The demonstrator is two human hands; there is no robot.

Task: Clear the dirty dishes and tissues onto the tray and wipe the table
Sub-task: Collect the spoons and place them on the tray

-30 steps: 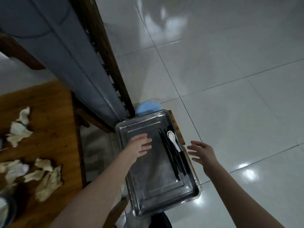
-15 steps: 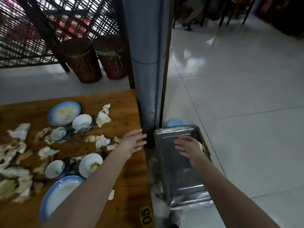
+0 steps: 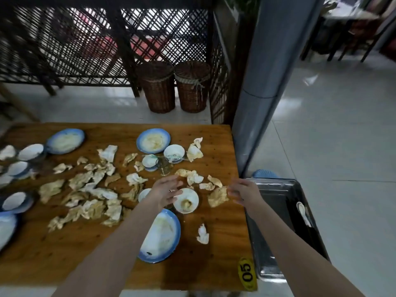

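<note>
A wooden table (image 3: 222,249) is strewn with several crumpled tissues (image 3: 90,196), blue-rimmed plates (image 3: 159,236) and small white bowls (image 3: 186,200). My left hand (image 3: 165,191) hovers with relaxed fingers just left of a dirty white bowl. My right hand (image 3: 243,191) hangs open over the table's right edge, beside a stained tissue (image 3: 216,197). Neither hand holds anything. The steel tray (image 3: 267,254) sits lower, to the right of the table, with a white spoon (image 3: 303,213) in it.
A grey pillar (image 3: 261,103) rises at the table's far right corner. Two wicker baskets (image 3: 175,86) stand behind the table by a dark lattice screen (image 3: 85,46). A clear glass (image 3: 164,166) stands among the bowls. A yellow "05" sticker (image 3: 247,273) marks the near corner.
The view has swung left from the tray to the table. Both hands left the tray area and now hover over the table's right part, still holding nothing.
</note>
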